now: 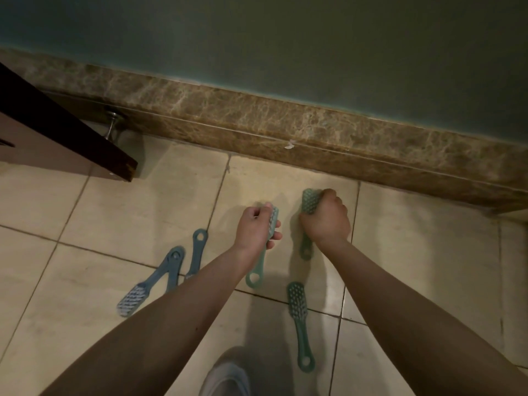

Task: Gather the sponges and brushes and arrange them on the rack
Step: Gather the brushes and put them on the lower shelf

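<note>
1. Grey shoe [225, 378] at the bottom centre, on the tile floor [85, 324].
2. Loose brush [298, 318], green, at the lower centre-right, lying flat on the floor. Its bristle head points up-frame and its handle hole down-frame. It lies between the two forearms with nothing touching it.
3. Blue brushes [130, 301] at the left of centre, on the floor. One has its bristle head at the lower left and its handle running up-right, with a second handle just beside it. Blue handle [197, 252] lies right of them, its lower end hidden behind the left forearm.
4. Left hand [254, 227] at mid-frame, fingers curled round the left brush [259, 265], which is green. The head is up by the fingertips and the holed handle hangs down-frame. Cannot tell if it is clear of the floor.
5. Right hand [328, 221] just to the right, a fist clamped on the right brush [310, 201], also green. The head sticks out above the fist and the handle end shows below the wrist.
6. The hands are side by side, near each other but apart.
7. Dark cabinet [57, 130] at the upper left, with a metal foot [112, 125] under it.
8. Marble skirting [285, 124] runs across the frame, with the green wall [285, 38] above it.
</note>
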Motion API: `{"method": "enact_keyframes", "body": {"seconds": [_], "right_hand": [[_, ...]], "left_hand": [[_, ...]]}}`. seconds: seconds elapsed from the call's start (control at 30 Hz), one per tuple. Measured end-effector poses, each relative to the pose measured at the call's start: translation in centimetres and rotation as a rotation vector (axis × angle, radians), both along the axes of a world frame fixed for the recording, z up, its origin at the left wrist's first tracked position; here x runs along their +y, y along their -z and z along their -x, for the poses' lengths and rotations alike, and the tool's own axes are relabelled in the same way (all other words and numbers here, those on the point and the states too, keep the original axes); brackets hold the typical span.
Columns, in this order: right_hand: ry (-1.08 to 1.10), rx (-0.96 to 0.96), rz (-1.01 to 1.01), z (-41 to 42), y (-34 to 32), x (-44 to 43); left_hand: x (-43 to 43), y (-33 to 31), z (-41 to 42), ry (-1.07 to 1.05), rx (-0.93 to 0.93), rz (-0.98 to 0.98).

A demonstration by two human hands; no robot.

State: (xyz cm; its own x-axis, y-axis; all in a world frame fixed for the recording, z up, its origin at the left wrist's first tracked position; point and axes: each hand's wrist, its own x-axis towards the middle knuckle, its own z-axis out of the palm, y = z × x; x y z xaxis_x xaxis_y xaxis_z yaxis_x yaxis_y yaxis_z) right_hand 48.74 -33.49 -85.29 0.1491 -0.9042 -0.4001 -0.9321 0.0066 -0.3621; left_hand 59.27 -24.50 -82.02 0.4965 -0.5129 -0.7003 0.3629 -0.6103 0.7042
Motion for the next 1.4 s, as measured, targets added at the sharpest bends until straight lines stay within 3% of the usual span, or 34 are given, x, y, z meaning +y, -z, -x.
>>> {"method": "enact_keyframes", "body": {"seconds": [0.27, 0.57, 0.77, 1.03, 1.4], "right_hand": [[-0.084, -0.03, -0.056, -0.3, 0.2, 0.5], [0.002, -0.392, -0.213, 0.2, -6.1, 1.6], [0.073, -0.464, -0.304, 2.1, -17.1, 2.9], [0.206, -0.491, -0.364, 6.0, -35.3, 7.3], [0.349, -0.591, -0.348, 11.7, -62.7, 11.0]], "left_hand": [[0.2, 0.0, -0.1, -0.022, -0.017, -0.019], [-0.4, -6.9, 0.4, -0.063, 0.032, -0.009], [0.7, -17.1, 2.1, -0.06, -0.03, -0.008], [3.3, -35.5, 5.1, -0.023, -0.022, -0.037], [6.5, -60.5, 9.8, 0.211, -0.116, 0.006]]}}
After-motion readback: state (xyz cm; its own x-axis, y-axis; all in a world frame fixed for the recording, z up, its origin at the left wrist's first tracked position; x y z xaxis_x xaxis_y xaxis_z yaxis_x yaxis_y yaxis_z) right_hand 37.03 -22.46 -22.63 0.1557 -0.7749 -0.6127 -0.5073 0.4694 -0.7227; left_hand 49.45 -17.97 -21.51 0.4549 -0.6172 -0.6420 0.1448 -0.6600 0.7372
